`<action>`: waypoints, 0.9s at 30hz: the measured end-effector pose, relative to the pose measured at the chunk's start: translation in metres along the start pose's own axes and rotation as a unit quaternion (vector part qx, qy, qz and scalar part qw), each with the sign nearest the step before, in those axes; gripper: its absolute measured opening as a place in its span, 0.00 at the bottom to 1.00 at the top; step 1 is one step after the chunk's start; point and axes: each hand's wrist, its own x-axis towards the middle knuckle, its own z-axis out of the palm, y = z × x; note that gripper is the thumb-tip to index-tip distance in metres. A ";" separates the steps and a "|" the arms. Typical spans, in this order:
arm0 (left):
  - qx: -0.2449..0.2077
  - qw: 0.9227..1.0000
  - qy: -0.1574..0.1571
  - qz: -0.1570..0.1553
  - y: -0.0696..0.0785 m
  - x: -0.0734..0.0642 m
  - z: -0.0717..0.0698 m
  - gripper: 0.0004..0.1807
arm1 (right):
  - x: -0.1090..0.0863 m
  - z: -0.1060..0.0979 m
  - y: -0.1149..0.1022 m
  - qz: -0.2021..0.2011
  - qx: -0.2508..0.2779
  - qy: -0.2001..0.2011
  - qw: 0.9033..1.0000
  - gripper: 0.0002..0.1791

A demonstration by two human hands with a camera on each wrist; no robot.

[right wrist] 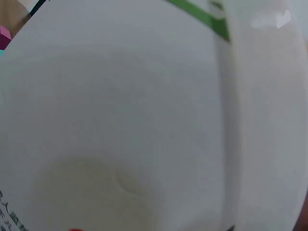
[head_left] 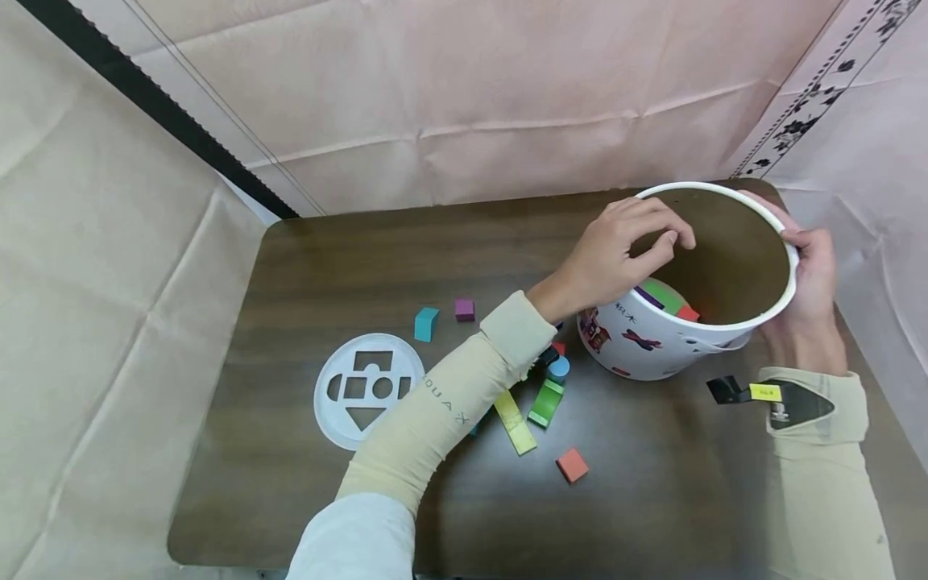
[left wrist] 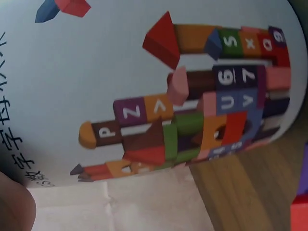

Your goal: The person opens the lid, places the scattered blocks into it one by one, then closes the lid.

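A white bucket (head_left: 631, 350) with printed pictures of toy blocks stands tilted at the right side of the table. My right hand (head_left: 808, 290) grips its rim from the right, thumb at the edge. Over the near left part of the opening hangs my left hand (head_left: 631, 242), its fingers loosely bent with nothing seen between them. Inside the bucket, a green piece (head_left: 663, 295) and a red piece (head_left: 688, 312) show by the near wall. Block-tower artwork on the bucket wall (left wrist: 96, 62) fills the left wrist view. Plain white wall (right wrist: 120, 110) and rim fill most of the right wrist view.
Left of the bucket lies a white lid (head_left: 332, 417) with cut-out shapes. Scattered blocks include a blue one (head_left: 425, 325), a purple one (head_left: 465, 310), a yellow strip (head_left: 515, 424), a green one (head_left: 546, 403) and an orange-red one (head_left: 573, 466). Cloth walls (head_left: 435, 97) enclose the table.
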 end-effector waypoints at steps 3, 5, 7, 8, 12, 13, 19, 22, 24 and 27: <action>-0.010 1.000 0.008 0.007 0.002 0.003 -0.001 0.13 | 0.001 0.000 -0.001 -0.011 0.013 -0.002 1.000 0.37; -0.021 1.000 0.007 0.012 0.003 0.003 -0.002 0.13 | 0.002 -0.003 -0.002 -0.012 0.015 -0.005 1.000 0.37; -0.044 0.999 0.011 0.022 0.002 0.002 -0.003 0.12 | 0.001 -0.006 -0.002 -0.013 0.014 -0.014 1.000 0.37; -0.055 0.998 0.013 0.024 0.002 0.000 -0.004 0.12 | 0.001 -0.008 -0.002 -0.011 0.017 -0.023 1.000 0.38; -0.087 0.994 0.047 0.037 -0.008 -0.019 -0.014 0.15 | 0.002 -0.014 0.003 -0.004 0.006 -0.065 0.998 0.39; -0.088 0.994 0.057 0.037 -0.012 -0.024 -0.017 0.16 | 0.002 -0.016 0.005 0.000 0.012 -0.072 0.997 0.39; -0.047 0.990 0.131 0.021 -0.045 -0.074 -0.052 0.17 | 0.004 -0.020 0.007 0.006 0.069 -0.063 0.996 0.38; -0.011 0.985 0.168 -0.030 -0.066 -0.111 -0.076 0.18 | 0.005 -0.021 0.006 0.003 0.116 -0.064 0.991 0.38; 0.023 0.981 0.168 -0.095 -0.078 -0.140 -0.090 0.19 | 0.004 -0.022 0.007 0.004 0.154 -0.073 0.985 0.38; 0.102 0.961 0.109 -0.231 -0.087 -0.183 -0.104 0.22 | 0.005 -0.022 0.011 -0.003 0.174 -0.083 0.981 0.38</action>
